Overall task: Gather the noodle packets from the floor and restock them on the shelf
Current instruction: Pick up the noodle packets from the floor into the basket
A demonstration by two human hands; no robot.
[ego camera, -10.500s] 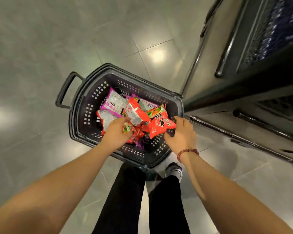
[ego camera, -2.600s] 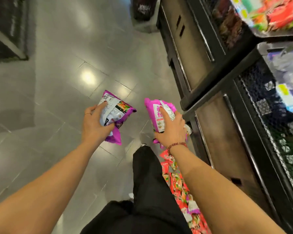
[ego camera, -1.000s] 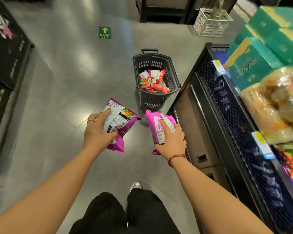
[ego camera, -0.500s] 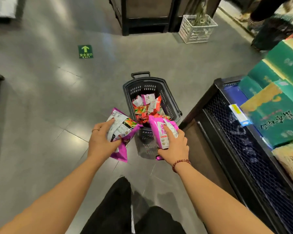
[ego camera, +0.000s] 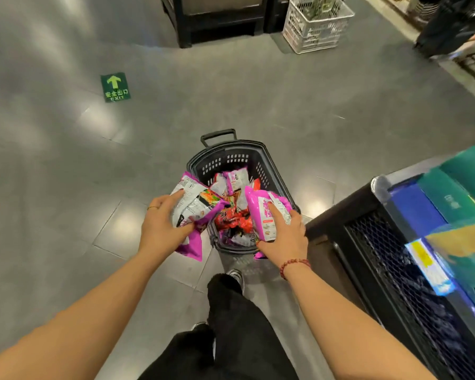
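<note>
Two slick wrappers are threatening to slip: the left hand is clutching the left packet, the right hand the right packet, the basket waiting beneath the fingers.

Green exit sign on floor; white crate beside black stand.

Shelf right, open floor left

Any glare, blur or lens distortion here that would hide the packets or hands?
Head view: soft glare patches on the floor, none hiding the left pink packet in the left hand or the right pink packet in the right hand; both read sharp. Head view, right edge: the green boxes and shelf are smeared; wide-angle bowing stretches the forearms.
</note>
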